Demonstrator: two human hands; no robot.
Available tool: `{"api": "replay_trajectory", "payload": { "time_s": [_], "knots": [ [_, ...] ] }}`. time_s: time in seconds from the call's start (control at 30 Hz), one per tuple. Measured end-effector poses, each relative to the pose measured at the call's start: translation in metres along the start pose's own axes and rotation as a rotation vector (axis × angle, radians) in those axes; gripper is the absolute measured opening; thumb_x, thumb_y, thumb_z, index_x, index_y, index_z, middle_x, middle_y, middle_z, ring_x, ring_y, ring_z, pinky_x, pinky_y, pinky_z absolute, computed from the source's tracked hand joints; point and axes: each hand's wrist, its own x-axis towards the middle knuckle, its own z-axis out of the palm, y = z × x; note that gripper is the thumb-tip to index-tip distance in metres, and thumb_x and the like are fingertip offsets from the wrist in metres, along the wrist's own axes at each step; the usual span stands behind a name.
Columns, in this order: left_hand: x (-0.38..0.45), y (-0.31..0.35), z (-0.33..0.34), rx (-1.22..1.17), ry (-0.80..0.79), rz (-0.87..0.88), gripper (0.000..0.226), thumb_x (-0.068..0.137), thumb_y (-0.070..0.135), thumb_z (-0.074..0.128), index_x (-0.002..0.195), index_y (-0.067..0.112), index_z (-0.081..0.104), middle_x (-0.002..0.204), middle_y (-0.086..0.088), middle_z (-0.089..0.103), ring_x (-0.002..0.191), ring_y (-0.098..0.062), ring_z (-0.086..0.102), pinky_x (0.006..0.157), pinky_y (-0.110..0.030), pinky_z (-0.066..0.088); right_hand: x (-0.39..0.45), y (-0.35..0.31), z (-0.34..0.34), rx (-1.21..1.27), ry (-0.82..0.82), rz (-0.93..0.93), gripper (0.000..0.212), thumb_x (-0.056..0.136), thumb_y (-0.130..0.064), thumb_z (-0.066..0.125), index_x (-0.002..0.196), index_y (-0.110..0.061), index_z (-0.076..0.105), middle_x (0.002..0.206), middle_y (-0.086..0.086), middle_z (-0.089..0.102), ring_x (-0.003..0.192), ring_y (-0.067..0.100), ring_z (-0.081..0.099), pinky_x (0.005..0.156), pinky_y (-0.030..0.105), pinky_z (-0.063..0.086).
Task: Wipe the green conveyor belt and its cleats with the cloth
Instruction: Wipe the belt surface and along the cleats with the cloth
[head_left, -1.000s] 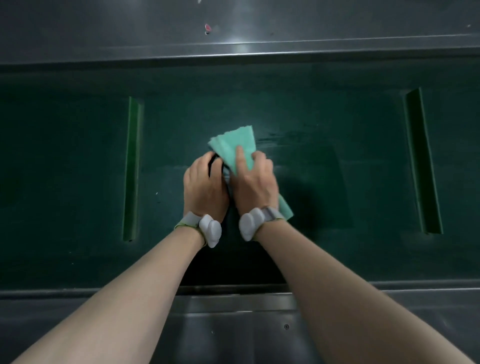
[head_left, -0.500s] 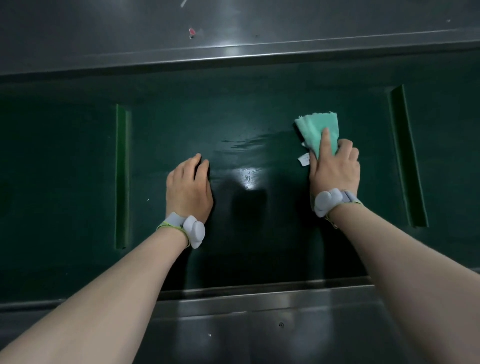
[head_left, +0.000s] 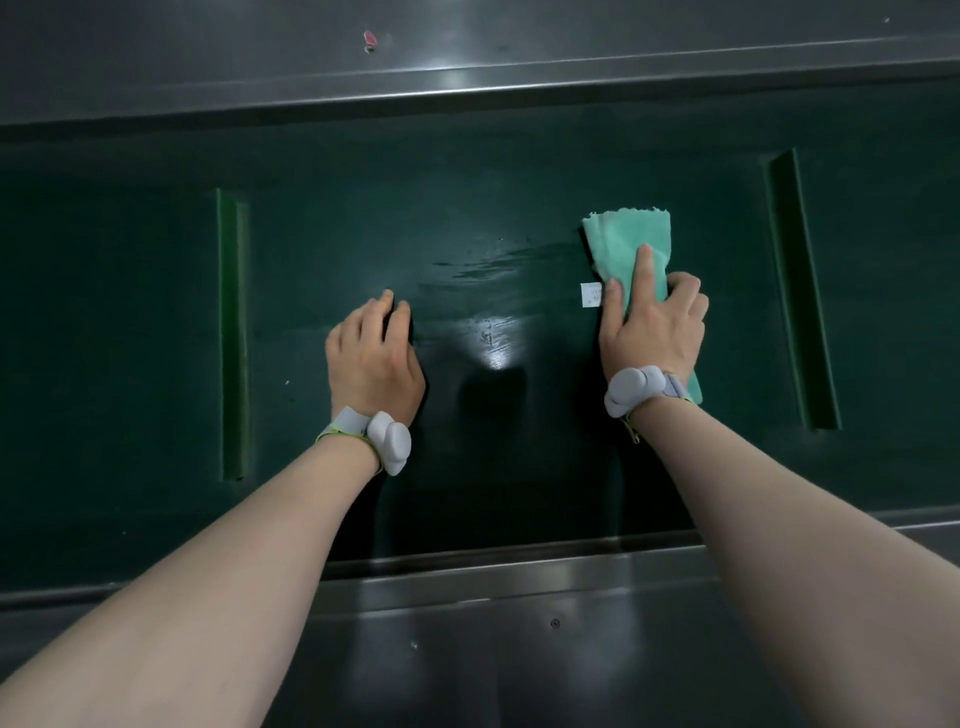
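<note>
The dark green conveyor belt (head_left: 519, 171) fills the middle of the view, with one upright cleat on the left (head_left: 231, 332) and another on the right (head_left: 802, 291). A light green folded cloth (head_left: 621, 239) with a small white tag lies flat on the belt, right of centre. My right hand (head_left: 652, 327) presses down on it, index finger stretched forward over the cloth. My left hand (head_left: 371, 358) rests flat on the bare belt, fingers together, holding nothing. Wet streaks shine on the belt between my hands.
A stainless steel side rail (head_left: 467, 78) runs along the far edge of the belt, with a small red mark on the metal above it. A second steel rail (head_left: 519, 587) borders the near edge, under my forearms.
Over the last second my right hand slid the cloth from the belt's centre out to the right, leaving wet streaks. My left hand let go of the cloth and stayed on the belt.
</note>
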Motion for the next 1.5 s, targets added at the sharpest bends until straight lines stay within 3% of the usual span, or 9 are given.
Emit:
{"api": "replay_trajectory", "payload": {
  "time_s": [0.17, 0.33, 0.6, 0.77, 0.9, 1.0, 1.13, 1.27, 1.5],
  "knots": [
    [0.000, 0.000, 0.006, 0.034, 0.012, 0.006, 0.041, 0.096, 0.017, 0.042, 0.131, 0.012, 0.061, 0.141, -0.008, 0.060, 0.126, -0.032, 0.055, 0.101, -0.047, 0.041, -0.014, -0.036, 0.008, 0.115, 0.009, 0.155, 0.054, 0.103, -0.046, 0.047, 0.149, -0.018, 0.048, 0.122, 0.020, 0.051, 0.099, 0.038, 0.052, 0.076, 0.046, 0.053],
    [0.000, 0.000, 0.007, 0.043, 0.034, -0.005, 0.041, 0.091, 0.014, 0.049, 0.129, 0.011, 0.064, 0.139, -0.009, 0.062, 0.123, -0.035, 0.058, 0.100, -0.049, 0.043, -0.080, -0.106, 0.029, 0.125, 0.053, -0.274, 0.048, 0.095, -0.031, 0.067, 0.136, -0.007, 0.061, 0.109, 0.017, 0.047, 0.082, 0.029, 0.046, 0.067, 0.041, 0.051],
    [0.000, -0.007, -0.003, 0.030, -0.017, 0.049, 0.042, 0.094, 0.014, 0.052, 0.134, 0.009, 0.062, 0.143, -0.011, 0.058, 0.122, -0.038, 0.057, 0.100, -0.050, 0.042, -0.054, -0.076, 0.018, 0.052, 0.066, -0.391, 0.043, 0.098, -0.030, 0.063, 0.136, -0.010, 0.063, 0.102, 0.018, 0.061, 0.077, 0.033, 0.056, 0.059, 0.040, 0.048],
    [0.000, -0.008, 0.001, 0.044, -0.005, 0.052, 0.039, 0.098, 0.017, 0.048, 0.135, 0.010, 0.061, 0.143, -0.010, 0.058, 0.125, -0.035, 0.055, 0.099, -0.050, 0.043, 0.019, 0.016, 0.000, 0.005, 0.034, -0.054, 0.049, 0.105, -0.038, 0.050, 0.151, -0.022, 0.047, 0.124, 0.024, 0.052, 0.102, 0.043, 0.053, 0.083, 0.048, 0.046],
    [-0.002, -0.006, 0.008, 0.042, 0.030, 0.034, 0.041, 0.101, 0.019, 0.041, 0.136, 0.012, 0.060, 0.145, -0.008, 0.057, 0.130, -0.032, 0.054, 0.101, -0.048, 0.041, 0.030, 0.035, -0.002, 0.007, 0.077, 0.110, 0.050, 0.107, -0.044, 0.040, 0.152, -0.023, 0.039, 0.129, 0.020, 0.045, 0.111, 0.038, 0.048, 0.084, 0.049, 0.052],
    [-0.004, -0.006, 0.011, 0.044, 0.036, 0.016, 0.043, 0.099, 0.020, 0.041, 0.138, 0.013, 0.058, 0.146, -0.007, 0.056, 0.131, -0.031, 0.052, 0.103, -0.048, 0.040, 0.009, -0.011, 0.006, 0.034, 0.039, 0.011, 0.052, 0.107, -0.040, 0.042, 0.153, -0.015, 0.042, 0.131, 0.023, 0.047, 0.112, 0.041, 0.048, 0.090, 0.047, 0.046],
    [-0.003, -0.006, 0.010, 0.059, 0.042, 0.035, 0.042, 0.095, 0.018, 0.049, 0.135, 0.012, 0.060, 0.144, -0.008, 0.058, 0.128, -0.032, 0.055, 0.100, -0.048, 0.041, -0.043, -0.108, 0.021, 0.106, -0.063, -0.244, 0.052, 0.103, -0.034, 0.054, 0.149, -0.010, 0.048, 0.119, 0.022, 0.055, 0.095, 0.037, 0.053, 0.073, 0.043, 0.051],
    [-0.001, -0.012, 0.008, 0.055, 0.008, 0.051, 0.044, 0.093, 0.023, 0.051, 0.134, 0.013, 0.060, 0.145, -0.010, 0.058, 0.127, -0.033, 0.056, 0.098, -0.047, 0.040, -0.076, -0.156, 0.029, 0.061, -0.102, -0.515, 0.050, 0.108, -0.037, 0.042, 0.150, -0.010, 0.047, 0.116, 0.015, 0.057, 0.090, 0.028, 0.055, 0.070, 0.036, 0.051],
    [-0.002, -0.011, 0.008, 0.014, 0.046, 0.064, 0.042, 0.095, 0.018, 0.049, 0.135, 0.013, 0.062, 0.143, -0.007, 0.060, 0.125, -0.031, 0.056, 0.097, -0.046, 0.040, 0.014, -0.080, 0.017, 0.073, -0.104, -0.277, 0.054, 0.106, -0.039, 0.047, 0.155, -0.019, 0.039, 0.130, 0.022, 0.049, 0.107, 0.041, 0.050, 0.082, 0.043, 0.045]
  ]
}}
